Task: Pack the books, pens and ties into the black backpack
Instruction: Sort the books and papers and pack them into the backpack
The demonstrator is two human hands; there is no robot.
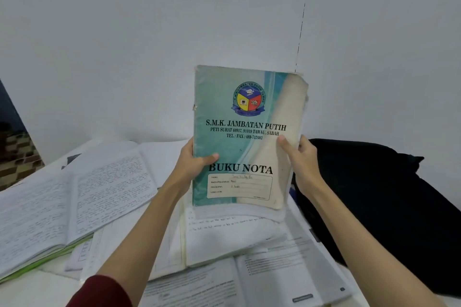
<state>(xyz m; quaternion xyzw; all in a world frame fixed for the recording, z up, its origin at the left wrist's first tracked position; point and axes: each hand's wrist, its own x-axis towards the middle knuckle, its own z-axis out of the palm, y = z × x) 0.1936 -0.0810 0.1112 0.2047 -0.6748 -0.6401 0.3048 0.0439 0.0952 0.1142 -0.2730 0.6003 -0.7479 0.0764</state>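
A worn teal and cream notebook (245, 117), printed "BUKU NOTA", stands upright in the air in front of the white wall. My left hand (193, 161) grips its lower left edge, thumb on the cover. My right hand (299, 154) grips its lower right edge, thumb on the front. The black backpack (379, 197) lies on the table at the right, just beyond my right hand. Several open books and papers lie below: one handwritten open book (82, 194) at the left, another printed one (262, 279) near the front. No pens or ties show.
A white table (37, 289) carries the books. The white wall rises close behind it. A dark opening with a patterned floor (15, 157) shows at the far left.
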